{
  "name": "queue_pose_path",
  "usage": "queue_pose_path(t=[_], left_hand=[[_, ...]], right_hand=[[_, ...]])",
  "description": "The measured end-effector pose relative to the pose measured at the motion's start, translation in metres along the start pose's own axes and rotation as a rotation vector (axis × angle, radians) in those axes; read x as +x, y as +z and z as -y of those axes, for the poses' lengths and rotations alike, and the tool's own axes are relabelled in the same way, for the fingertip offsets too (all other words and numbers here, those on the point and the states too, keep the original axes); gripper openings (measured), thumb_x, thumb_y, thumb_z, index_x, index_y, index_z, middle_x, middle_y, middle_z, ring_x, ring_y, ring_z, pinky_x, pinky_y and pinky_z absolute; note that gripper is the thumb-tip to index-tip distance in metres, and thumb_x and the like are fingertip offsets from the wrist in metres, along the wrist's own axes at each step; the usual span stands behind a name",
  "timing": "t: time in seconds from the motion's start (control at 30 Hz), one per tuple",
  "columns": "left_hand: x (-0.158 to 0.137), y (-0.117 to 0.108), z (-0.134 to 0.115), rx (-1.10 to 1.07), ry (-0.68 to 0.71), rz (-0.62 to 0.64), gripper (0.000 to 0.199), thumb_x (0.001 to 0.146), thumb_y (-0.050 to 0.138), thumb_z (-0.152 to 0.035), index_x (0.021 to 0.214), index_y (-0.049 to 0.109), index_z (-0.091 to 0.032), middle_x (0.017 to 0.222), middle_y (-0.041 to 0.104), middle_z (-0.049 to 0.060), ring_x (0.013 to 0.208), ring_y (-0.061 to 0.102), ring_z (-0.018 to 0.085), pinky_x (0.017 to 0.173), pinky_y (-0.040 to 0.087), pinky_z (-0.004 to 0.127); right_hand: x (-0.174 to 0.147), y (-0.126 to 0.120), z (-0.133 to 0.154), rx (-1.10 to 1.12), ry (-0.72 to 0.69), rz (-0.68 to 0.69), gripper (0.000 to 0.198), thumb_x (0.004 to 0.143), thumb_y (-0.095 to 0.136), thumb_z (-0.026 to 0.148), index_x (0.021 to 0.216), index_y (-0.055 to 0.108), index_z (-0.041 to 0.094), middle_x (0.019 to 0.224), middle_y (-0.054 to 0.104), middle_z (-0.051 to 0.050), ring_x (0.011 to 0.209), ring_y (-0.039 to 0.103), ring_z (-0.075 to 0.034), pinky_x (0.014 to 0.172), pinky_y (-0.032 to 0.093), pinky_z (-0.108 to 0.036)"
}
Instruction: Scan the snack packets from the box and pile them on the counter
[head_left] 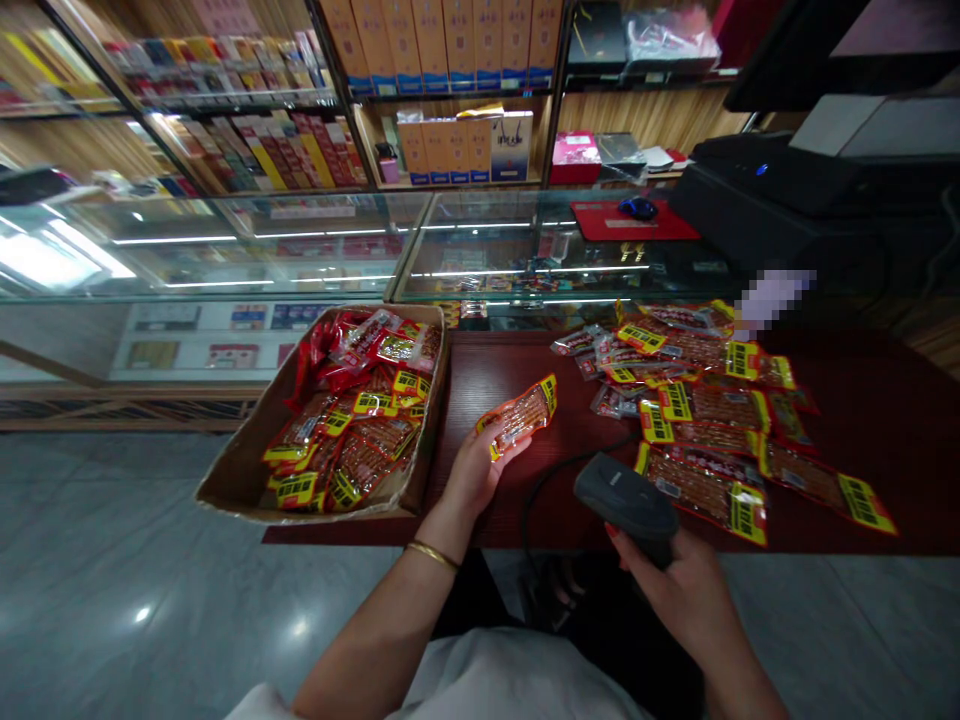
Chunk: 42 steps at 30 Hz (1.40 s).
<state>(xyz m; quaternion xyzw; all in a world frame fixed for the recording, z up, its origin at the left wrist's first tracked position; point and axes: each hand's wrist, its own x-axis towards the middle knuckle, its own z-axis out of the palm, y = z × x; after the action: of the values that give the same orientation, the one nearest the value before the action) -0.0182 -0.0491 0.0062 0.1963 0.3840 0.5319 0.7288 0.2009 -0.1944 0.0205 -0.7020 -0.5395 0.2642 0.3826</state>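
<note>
My left hand grips a snack packet, red and yellow with a clear middle showing brown sticks, above the dark red table. In my right hand is a black barcode scanner, its head pointing up and to the left. A cardboard box to the left of my left hand holds many similar packets and some red ones. Beyond the scanner, a loose pile of snack packets lies spread over the right side of the table. The scanner's cord runs across the tabletop.
A glass display counter stands behind the table. On it are a red mouse pad with a blue-lit mouse and dark equipment at right. Shelves of boxed goods line the back. The box overhangs the table's left edge.
</note>
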Motion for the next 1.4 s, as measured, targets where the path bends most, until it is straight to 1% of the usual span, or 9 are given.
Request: queue_pose_path(t=[0.3, 0.4, 0.5, 0.63, 0.73, 0.9, 1.1, 1.27, 1.4], left_hand=[[-0.003, 0.004, -0.005, -0.007, 0.019, -0.027, 0.022, 0.081, 0.070, -0.022, 0.101, 0.077, -0.015, 0.119, 0.078, 0.011, 0.123, 0.069, 0.030, 0.105, 0.058, 0.051], [-0.002, 0.009, -0.005, 0.066, 0.060, -0.038, 0.022, 0.082, 0.072, -0.026, 0.100, 0.077, -0.015, 0.119, 0.079, 0.011, 0.123, 0.069, 0.029, 0.106, 0.057, 0.047], [-0.006, 0.023, -0.003, 0.190, 0.067, -0.040, 0.034, 0.079, 0.080, -0.033, 0.108, 0.077, -0.015, 0.115, 0.080, 0.011, 0.114, 0.073, 0.027, 0.106, 0.056, 0.040], [-0.007, 0.061, 0.009, 0.310, -0.001, 0.114, 0.047, 0.072, 0.089, -0.036, 0.113, 0.077, -0.015, 0.107, 0.081, 0.010, 0.096, 0.077, 0.024, 0.095, 0.059, 0.037], [0.004, 0.101, 0.027, 0.315, -0.105, 0.236, 0.039, 0.072, 0.089, -0.033, 0.105, 0.079, -0.015, 0.099, 0.082, 0.009, 0.082, 0.075, 0.020, 0.080, 0.060, 0.031], [0.029, 0.168, 0.054, 0.334, -0.221, 0.350, 0.020, 0.075, 0.083, -0.026, 0.091, 0.078, -0.015, 0.086, 0.080, 0.008, 0.063, 0.068, 0.014, 0.057, 0.052, 0.023], [0.031, 0.208, 0.094, 0.376, -0.214, 0.568, 0.019, 0.072, 0.084, -0.024, 0.089, 0.079, -0.019, 0.084, 0.080, 0.004, 0.076, 0.073, 0.018, 0.077, 0.059, 0.030], [0.030, 0.251, 0.134, 0.335, -0.414, 0.538, 0.012, 0.074, 0.082, -0.014, 0.079, 0.071, -0.017, 0.073, 0.074, 0.003, 0.071, 0.071, 0.016, 0.083, 0.060, 0.034], [0.034, 0.270, 0.133, 0.313, -0.444, 0.516, 0.013, 0.078, 0.071, -0.004, 0.075, 0.064, -0.016, 0.066, 0.067, 0.001, 0.061, 0.063, 0.011, 0.088, 0.060, 0.034]], right_hand=[[0.003, 0.000, 0.010, 0.045, -0.037, -0.008, 0.025, 0.084, 0.070, 0.042, 0.091, 0.081, 0.021, 0.089, 0.085, -0.008, 0.083, 0.079, -0.029, 0.077, 0.063, -0.036], [0.003, -0.005, 0.017, 0.065, -0.039, -0.016, 0.022, 0.085, 0.068, 0.038, 0.090, 0.081, 0.021, 0.081, 0.083, -0.007, 0.077, 0.079, -0.028, 0.076, 0.062, -0.035], [0.001, -0.013, 0.017, 0.092, -0.035, -0.074, 0.019, 0.084, 0.068, 0.038, 0.084, 0.080, 0.022, 0.069, 0.079, -0.004, 0.069, 0.077, -0.027, 0.071, 0.062, -0.034], [-0.005, -0.022, 0.007, 0.165, -0.019, -0.161, 0.019, 0.083, 0.070, 0.040, 0.081, 0.078, 0.023, 0.063, 0.077, -0.003, 0.065, 0.076, -0.026, 0.065, 0.062, -0.032], [-0.008, -0.028, -0.002, 0.181, 0.015, -0.220, 0.020, 0.082, 0.072, 0.042, 0.078, 0.077, 0.023, 0.062, 0.076, -0.003, 0.062, 0.076, -0.025, 0.063, 0.062, -0.032], [-0.011, -0.040, -0.012, 0.145, 0.043, -0.277, 0.021, 0.081, 0.071, 0.042, 0.069, 0.075, 0.025, 0.053, 0.072, -0.001, 0.059, 0.076, -0.026, 0.063, 0.063, -0.033], [-0.016, -0.055, -0.016, 0.101, 0.041, -0.343, 0.025, 0.081, 0.070, 0.046, 0.067, 0.076, 0.026, 0.053, 0.072, -0.002, 0.052, 0.073, -0.025, 0.059, 0.062, -0.033], [-0.021, -0.061, -0.021, 0.096, 0.047, -0.342, 0.024, 0.084, 0.070, 0.046, 0.073, 0.079, 0.026, 0.056, 0.074, -0.002, 0.052, 0.073, -0.025, 0.060, 0.063, -0.032], [-0.024, -0.064, -0.023, 0.096, 0.044, -0.347, 0.025, 0.085, 0.070, 0.046, 0.077, 0.081, 0.025, 0.062, 0.078, -0.003, 0.054, 0.074, -0.025, 0.060, 0.063, -0.032]])
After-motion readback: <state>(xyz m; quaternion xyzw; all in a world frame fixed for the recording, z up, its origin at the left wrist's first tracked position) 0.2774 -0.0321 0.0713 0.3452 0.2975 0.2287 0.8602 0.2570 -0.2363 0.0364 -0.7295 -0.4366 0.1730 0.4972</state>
